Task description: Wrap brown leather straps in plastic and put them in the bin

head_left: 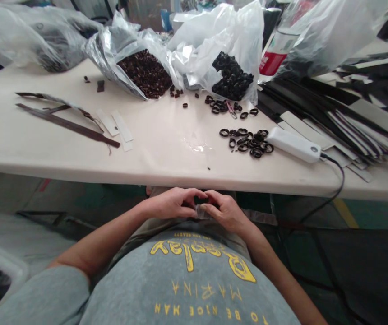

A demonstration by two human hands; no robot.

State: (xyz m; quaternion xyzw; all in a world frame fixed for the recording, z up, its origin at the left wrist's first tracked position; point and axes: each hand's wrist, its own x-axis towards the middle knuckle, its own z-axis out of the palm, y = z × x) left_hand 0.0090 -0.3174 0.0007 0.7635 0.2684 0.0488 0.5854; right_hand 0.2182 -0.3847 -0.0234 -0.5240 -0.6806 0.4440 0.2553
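My left hand (175, 203) and my right hand (226, 211) meet in front of my lap, just below the table's front edge. A crumpled clear plastic strip (202, 212) is pinched under my right thumb, and its tail shows beyond my right wrist. The fingers of my left hand are curled, with the thumb tip at the strip's near end. Whatever they grip is too small to make out. Above my hands, on the table (160, 162), black loops (248, 141) lie in a loose cluster.
A silver bag (106, 58) holds dark brown pieces; a clear bag (194, 58) holds black loops. At right are a white corded device (293, 144), a red-labelled bottle (277, 54) and stacked dark strips (316, 113). Brown straps (68, 124) and white strips (122, 126) lie left.
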